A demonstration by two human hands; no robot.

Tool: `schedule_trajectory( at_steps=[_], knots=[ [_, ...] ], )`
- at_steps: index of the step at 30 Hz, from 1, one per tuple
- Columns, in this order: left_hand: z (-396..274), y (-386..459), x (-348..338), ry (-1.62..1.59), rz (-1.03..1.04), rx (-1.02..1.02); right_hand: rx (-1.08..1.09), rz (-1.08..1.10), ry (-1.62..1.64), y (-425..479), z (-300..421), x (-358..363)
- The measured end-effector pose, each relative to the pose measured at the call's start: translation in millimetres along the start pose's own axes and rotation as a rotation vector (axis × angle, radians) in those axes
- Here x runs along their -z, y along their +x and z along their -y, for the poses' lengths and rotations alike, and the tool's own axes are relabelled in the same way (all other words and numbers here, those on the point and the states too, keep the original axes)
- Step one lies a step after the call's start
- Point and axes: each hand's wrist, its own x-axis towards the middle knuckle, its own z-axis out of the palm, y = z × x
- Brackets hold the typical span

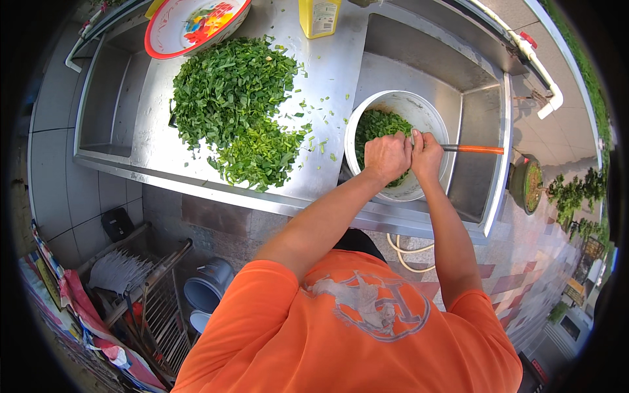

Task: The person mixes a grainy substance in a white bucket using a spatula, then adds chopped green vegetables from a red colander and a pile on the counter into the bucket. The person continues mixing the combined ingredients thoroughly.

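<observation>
My left hand and my right hand are side by side over a white plastic bucket. Both are closed around a tool with an orange handle and a dark metal shank, which lies roughly level across the bucket's rim; its far end is hidden. Inside the bucket are chopped green leaves. To the left, a large heap of chopped leafy greens lies on the stainless steel counter, with loose bits scattered beside it.
A red-rimmed enamel basin and a yellow plastic container stand at the back of the counter. The bucket sits within a steel sink basin. White pipes run along the right. Below left are a metal rack and grey buckets.
</observation>
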Motion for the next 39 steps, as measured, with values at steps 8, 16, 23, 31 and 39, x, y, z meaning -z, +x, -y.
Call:
schedule_trajectory(
  at_steps=[8,16,23,31,39],
  knots=[
    [44.9,-42.1,71.7,-0.054,-0.424,-0.268,0.433,-0.18,0.143,-46.0,41.9,-3.9],
    [158.4,-125.3,147.3,0.295,-0.704,0.303,0.7,0.165,-0.074,-104.5,116.4,-92.2],
    [197.6,-117.7,155.5,0.282,-0.621,0.764,0.786,0.414,-0.002,-97.5,147.0,-149.9],
    [203.2,-82.4,148.7,-0.343,-0.75,0.16,0.794,0.415,0.444,-66.7,185.2,-183.9],
    [179.6,-61.6,153.5,-0.983,-0.994,0.475,-0.044,0.546,1.197,-87.2,232.5,-199.1]
  ],
)
